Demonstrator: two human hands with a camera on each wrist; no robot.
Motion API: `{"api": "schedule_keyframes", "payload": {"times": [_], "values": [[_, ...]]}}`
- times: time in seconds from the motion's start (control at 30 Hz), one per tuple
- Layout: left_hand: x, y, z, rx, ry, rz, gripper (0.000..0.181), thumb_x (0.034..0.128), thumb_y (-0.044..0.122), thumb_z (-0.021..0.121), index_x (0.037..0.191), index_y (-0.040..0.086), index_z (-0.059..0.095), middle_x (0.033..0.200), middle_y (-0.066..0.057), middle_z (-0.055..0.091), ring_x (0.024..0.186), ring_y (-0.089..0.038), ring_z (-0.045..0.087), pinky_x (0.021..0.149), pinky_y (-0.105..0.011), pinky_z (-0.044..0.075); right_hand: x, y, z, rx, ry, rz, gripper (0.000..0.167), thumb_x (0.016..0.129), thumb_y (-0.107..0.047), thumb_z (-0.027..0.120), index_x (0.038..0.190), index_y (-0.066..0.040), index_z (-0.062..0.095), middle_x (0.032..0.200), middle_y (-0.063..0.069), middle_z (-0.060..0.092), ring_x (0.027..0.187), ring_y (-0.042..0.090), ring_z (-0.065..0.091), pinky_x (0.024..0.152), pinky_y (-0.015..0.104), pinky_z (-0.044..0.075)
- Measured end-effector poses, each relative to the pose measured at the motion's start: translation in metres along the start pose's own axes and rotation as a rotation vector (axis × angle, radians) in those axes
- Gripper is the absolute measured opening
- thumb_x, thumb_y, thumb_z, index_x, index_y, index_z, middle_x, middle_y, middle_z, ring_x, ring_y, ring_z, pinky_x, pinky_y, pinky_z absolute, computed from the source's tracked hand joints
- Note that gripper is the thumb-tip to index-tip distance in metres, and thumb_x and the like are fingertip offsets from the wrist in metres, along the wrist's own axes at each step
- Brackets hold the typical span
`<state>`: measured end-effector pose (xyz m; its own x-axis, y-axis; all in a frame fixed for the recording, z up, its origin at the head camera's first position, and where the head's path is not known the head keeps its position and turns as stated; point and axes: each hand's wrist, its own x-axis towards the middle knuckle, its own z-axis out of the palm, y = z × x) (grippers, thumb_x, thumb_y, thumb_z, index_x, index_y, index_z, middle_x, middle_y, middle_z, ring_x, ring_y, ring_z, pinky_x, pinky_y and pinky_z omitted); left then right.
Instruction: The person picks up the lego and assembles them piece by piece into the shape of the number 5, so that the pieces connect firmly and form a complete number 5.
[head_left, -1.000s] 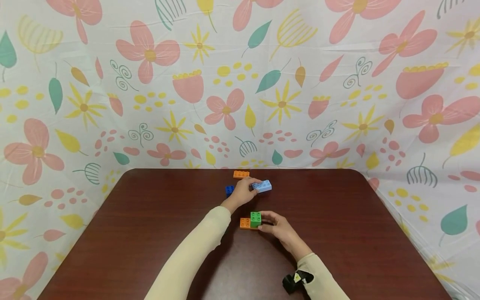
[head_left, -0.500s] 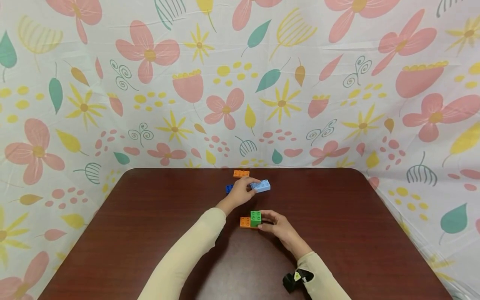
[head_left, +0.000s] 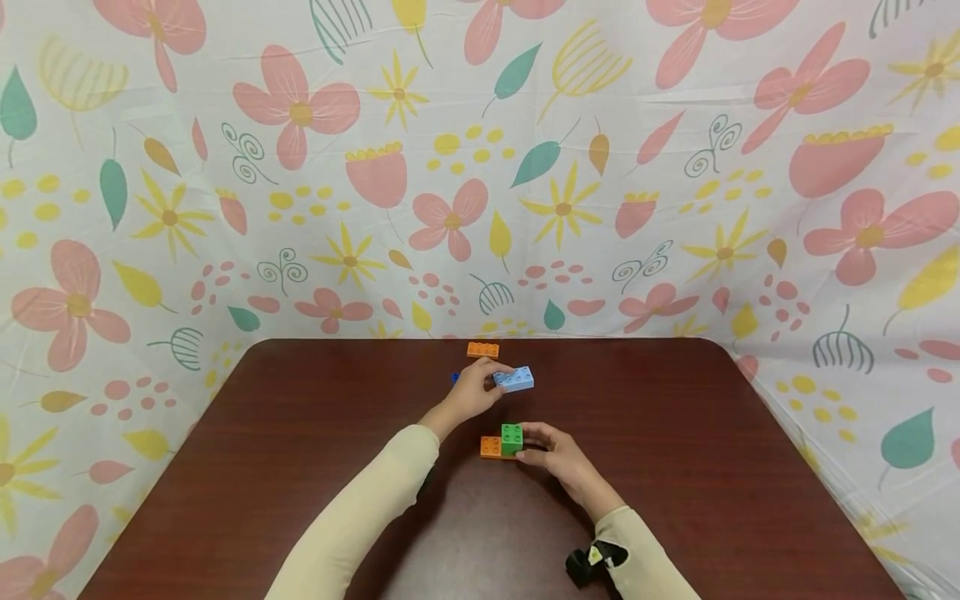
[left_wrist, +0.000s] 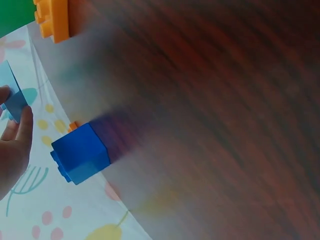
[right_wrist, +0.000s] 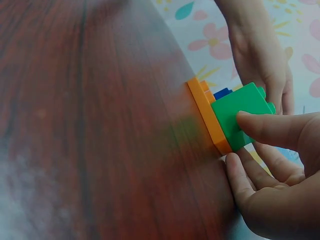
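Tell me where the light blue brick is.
In the head view, the left hand pinches the light blue brick just right of centre, above the green brick in frame.

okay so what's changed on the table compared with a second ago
The left hand has drawn the light blue brick a little nearer the person and slightly leftward, and now hides more of the dark blue brick in the head view. Nothing was newly grasped or let go. The right hand still holds the green brick on the orange plate; the far orange brick hasn't moved.
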<state>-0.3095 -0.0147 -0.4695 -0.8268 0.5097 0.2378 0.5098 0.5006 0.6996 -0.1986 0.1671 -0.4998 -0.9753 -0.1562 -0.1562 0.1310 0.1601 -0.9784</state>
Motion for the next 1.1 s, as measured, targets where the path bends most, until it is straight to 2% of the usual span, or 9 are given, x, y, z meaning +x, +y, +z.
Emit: {"api": "schedule_keyframes", "payload": {"times": [0.1,0.4,0.63,0.87,1.1], "values": [[-0.004,-0.003,-0.002,0.005,0.001,0.009,0.033,0.0923,0.005,0.063,0.124,0.011,0.064,0.116,-0.008,0.057,0.101,-0.020,0.058,0.090,-0.033,0.050,0.001,0.000,0.000,-0.004,0.001,0.000,0.046,0.086,-0.008,0.071,0.130,-0.003,0.056,0.125,0.012,0.058,0.116,0.030,0.053,0.088,0.039,0.050],[-0.013,-0.008,-0.008,0.014,0.011,0.021,0.033,0.0913,0.004,0.064,0.123,0.011,0.065,0.114,-0.008,0.058,0.100,-0.020,0.058,0.090,-0.036,0.050,0.002,0.001,0.000,0.012,0.000,0.000,0.045,0.086,-0.007,0.070,0.129,-0.002,0.056,0.124,0.012,0.059,0.114,0.028,0.053,0.088,0.038,0.049],[-0.023,-0.014,-0.013,0.017,0.011,0.017,0.034,0.0913,0.005,0.065,0.124,0.012,0.064,0.112,-0.007,0.057,0.094,-0.020,0.058,0.086,-0.034,0.052,0.001,0.001,0.000,0.010,0.016,0.012,0.045,0.085,-0.006,0.071,0.128,-0.003,0.057,0.123,0.012,0.060,0.113,0.029,0.054,0.087,0.038,0.050],[-0.034,-0.022,-0.019,0.010,0.019,0.030,0.034,0.0898,0.003,0.066,0.123,0.010,0.065,0.112,-0.008,0.057,0.101,-0.022,0.058,0.089,-0.038,0.051,0.001,0.001,0.002,0.000,0.019,0.008,0.046,0.085,-0.006,0.071,0.129,-0.002,0.056,0.123,0.012,0.059,0.112,0.027,0.055,0.087,0.038,0.050],[-0.043,-0.024,-0.026,0.020,0.016,0.024,0.033,0.0889,0.002,0.066,0.121,0.009,0.066,0.106,-0.007,0.057,0.100,-0.021,0.058,0.088,-0.035,0.052,0.001,0.001,0.001,-0.009,0.017,-0.002,0.046,0.085,-0.005,0.071,0.128,-0.002,0.057,0.122,0.011,0.060,0.112,0.027,0.055,0.087,0.038,0.050]]}}
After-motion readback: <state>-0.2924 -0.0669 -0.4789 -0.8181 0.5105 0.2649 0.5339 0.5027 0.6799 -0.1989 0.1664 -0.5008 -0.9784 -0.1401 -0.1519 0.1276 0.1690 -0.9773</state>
